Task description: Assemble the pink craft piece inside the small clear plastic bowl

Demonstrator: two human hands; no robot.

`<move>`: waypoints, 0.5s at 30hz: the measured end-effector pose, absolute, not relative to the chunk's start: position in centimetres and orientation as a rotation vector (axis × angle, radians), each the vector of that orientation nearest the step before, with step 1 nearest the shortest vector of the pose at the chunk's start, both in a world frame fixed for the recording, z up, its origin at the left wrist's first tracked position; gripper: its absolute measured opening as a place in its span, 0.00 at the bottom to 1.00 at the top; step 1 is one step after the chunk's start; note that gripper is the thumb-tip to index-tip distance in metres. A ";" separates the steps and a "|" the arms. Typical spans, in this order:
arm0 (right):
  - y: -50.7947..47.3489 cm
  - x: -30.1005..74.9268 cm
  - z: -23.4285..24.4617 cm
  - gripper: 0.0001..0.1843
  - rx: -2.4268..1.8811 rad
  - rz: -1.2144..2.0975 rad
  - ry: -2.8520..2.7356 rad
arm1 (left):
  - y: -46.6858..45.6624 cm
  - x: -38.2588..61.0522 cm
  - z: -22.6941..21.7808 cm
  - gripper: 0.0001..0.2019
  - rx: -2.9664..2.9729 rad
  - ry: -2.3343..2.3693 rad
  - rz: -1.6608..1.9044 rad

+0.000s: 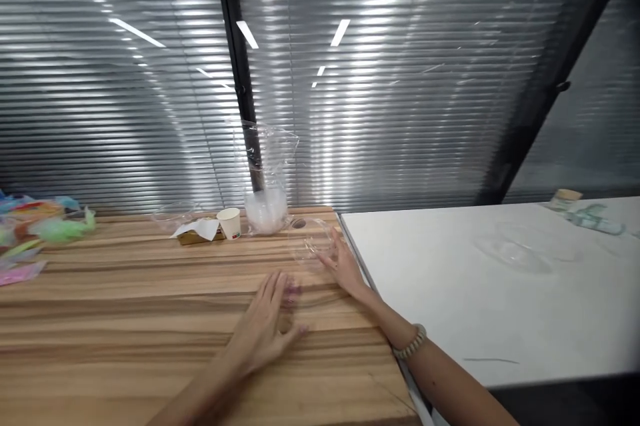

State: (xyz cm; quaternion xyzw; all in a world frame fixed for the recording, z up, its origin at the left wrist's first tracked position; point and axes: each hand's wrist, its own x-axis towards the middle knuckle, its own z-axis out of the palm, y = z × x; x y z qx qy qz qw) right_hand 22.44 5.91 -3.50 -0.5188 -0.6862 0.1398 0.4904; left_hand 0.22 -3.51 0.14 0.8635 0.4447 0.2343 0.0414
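Note:
My right hand [346, 267] reaches to the right edge of the wooden tabletop. Its thumb and fingers are spread at the rim of a thin, clear round plastic piece [311, 243], which looks like a lid or shallow dish. My left hand [267, 325] hovers over or rests on the wood nearer to me, slightly smeared by motion. Its thumb stands apart from the fingers, and nothing shows in it. Beyond both hands stands a clear plastic bag [267, 209] with whitish contents at its bottom.
Left of the bag are a paper cup [229, 223], a small box with white paper [201, 231] and another clear plastic piece [174, 214]. Colourful packets [40, 229] lie far left. A white table [425, 299] adjoins on the right, holding clear plastic [520, 249] and a jar [565, 199].

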 end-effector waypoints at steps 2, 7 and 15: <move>6.0 22.5 -3.6 0.40 -1.306 0.364 -1.617 | -2.1 -0.9 -1.6 0.43 2.626 1.370 0.564; 5.8 22.5 -3.5 0.35 -1.289 0.412 -1.492 | -0.5 1.3 -2.3 0.41 2.578 1.294 0.432; 6.0 22.8 -3.0 0.35 -1.284 0.430 -1.421 | 0.6 4.8 -1.4 0.23 2.655 1.004 0.496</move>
